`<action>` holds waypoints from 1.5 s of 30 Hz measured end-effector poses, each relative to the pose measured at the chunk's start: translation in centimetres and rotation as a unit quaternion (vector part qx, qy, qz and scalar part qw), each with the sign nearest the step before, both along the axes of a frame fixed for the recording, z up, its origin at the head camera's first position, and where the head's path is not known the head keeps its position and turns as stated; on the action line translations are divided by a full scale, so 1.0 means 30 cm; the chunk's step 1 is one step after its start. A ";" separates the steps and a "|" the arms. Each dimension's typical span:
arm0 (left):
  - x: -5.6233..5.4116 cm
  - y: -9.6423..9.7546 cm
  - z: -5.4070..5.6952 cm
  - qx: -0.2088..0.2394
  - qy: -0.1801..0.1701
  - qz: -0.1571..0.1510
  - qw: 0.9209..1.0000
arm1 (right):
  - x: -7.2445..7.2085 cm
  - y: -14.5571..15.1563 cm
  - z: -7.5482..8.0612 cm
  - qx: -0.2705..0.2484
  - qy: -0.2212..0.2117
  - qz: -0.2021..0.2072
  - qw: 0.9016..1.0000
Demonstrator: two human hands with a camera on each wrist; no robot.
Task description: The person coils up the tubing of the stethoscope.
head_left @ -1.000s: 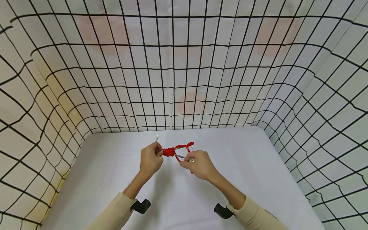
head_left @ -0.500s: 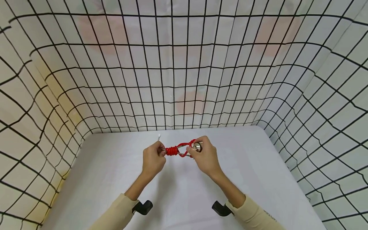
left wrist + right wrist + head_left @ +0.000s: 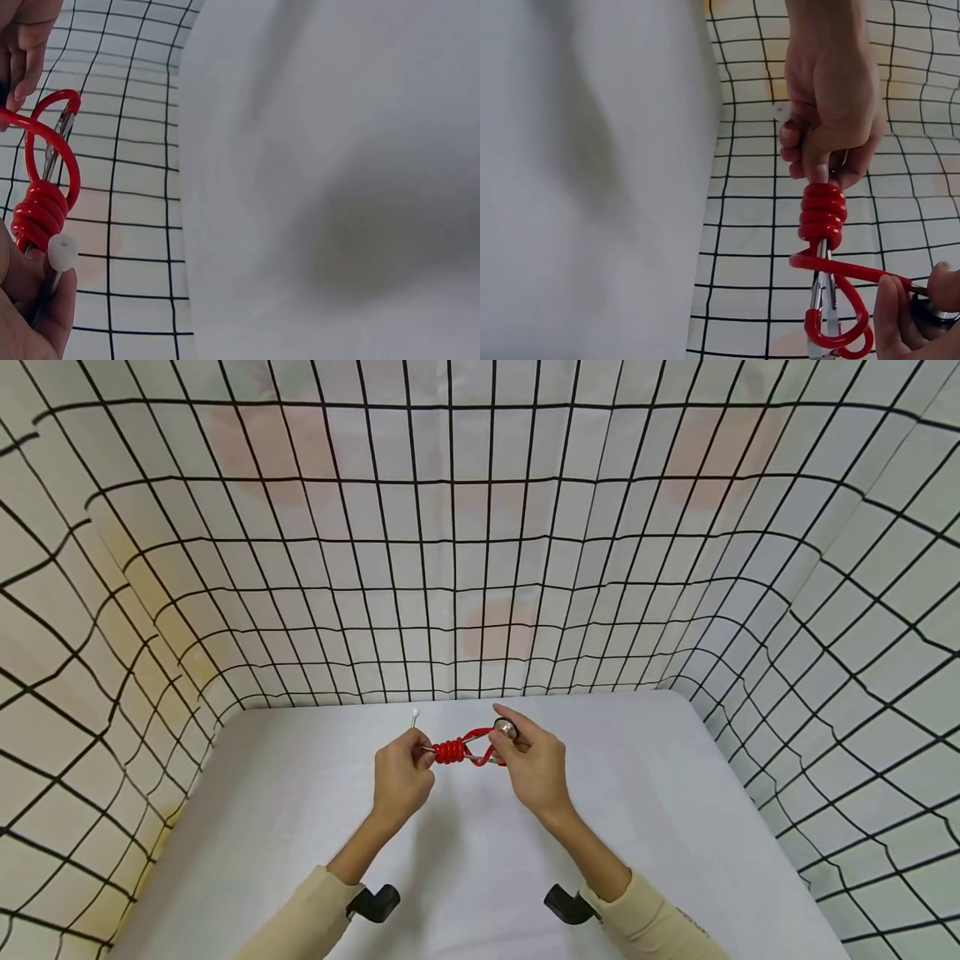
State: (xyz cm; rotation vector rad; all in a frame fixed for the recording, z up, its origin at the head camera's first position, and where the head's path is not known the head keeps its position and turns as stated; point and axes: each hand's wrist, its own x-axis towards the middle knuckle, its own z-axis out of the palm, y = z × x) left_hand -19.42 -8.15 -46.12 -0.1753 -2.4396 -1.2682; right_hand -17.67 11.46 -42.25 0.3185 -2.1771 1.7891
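A stethoscope (image 3: pixel 450 751) is held up over the table between both hands, its red tube wound in a tight coil round the metal ear tubes. My left hand (image 3: pixel 401 777) grips the ear tubes at the coil's left end. A white ear tip (image 3: pixel 63 253) sticks out past those fingers in the left wrist view. At the other end, my right hand (image 3: pixel 538 772) pinches the red tube (image 3: pixel 855 268) beside the round metal chest piece (image 3: pixel 506 727). The right wrist view shows this stretch running sideways off the coil (image 3: pixel 823 214), with a red loop hanging below.
A white-covered table (image 3: pixel 300 827) lies beneath the hands. Black grid netting (image 3: pixel 450 539) rises at the back and both sides, in front of pale cloth. Black wrist mounts (image 3: pixel 375 903) sit at the cuffs of the beige sleeves (image 3: pixel 300 914).
My right hand has moved from below the loop up to its right end, and the chest piece has come up with it. My left hand has shifted slightly right, keeping its grip.
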 end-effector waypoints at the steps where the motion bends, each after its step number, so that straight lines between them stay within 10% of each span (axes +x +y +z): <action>1: 0.000 0.001 -0.001 0.001 -0.003 -0.001 1.000 | 0.001 0.000 0.001 0.008 -0.003 0.001 1.000; 21: 0.023 0.041 0.029 0.034 0.013 -0.021 0.999 | -0.007 0.021 0.022 0.150 -0.041 -0.067 0.986; 45: 0.038 0.045 0.072 0.053 -0.004 -0.040 0.998 | -0.003 0.022 -0.021 0.122 -0.032 -0.077 0.989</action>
